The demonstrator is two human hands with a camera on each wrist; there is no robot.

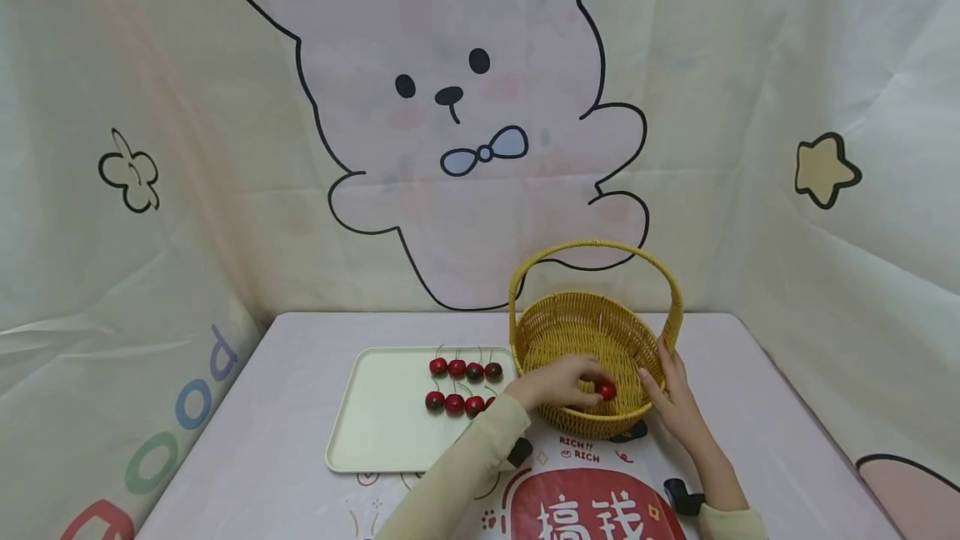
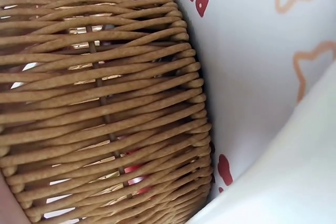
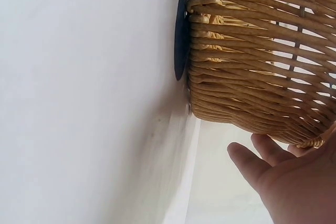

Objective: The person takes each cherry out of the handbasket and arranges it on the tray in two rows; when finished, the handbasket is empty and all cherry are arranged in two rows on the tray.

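Observation:
In the head view a yellow woven basket (image 1: 577, 425) with a tall arched handle stands on the table. My left hand (image 1: 558, 382) reaches over its near left rim and pinches a red cherry (image 1: 606, 391) low inside. Through the weave in the left wrist view, a bit of red cherry (image 2: 135, 176) shows. On the basket's right side my right hand (image 1: 682, 411) grips the rim, thumb on the inner side. The right wrist view has its fingers (image 3: 249, 163) against the outer wall. Left of the basket, several dark red cherries (image 1: 454, 404) lie in two rows on a cream tray (image 1: 375, 440).
The left sleeve (image 1: 465, 473) crosses the tray's right corner and hides part of the lower row. A dark flat piece (image 3: 181, 45) sticks out at the basket's base. Red printing (image 1: 592, 507) marks the tabletop in front. A printed cloth wall (image 1: 262, 257) stands behind the table.

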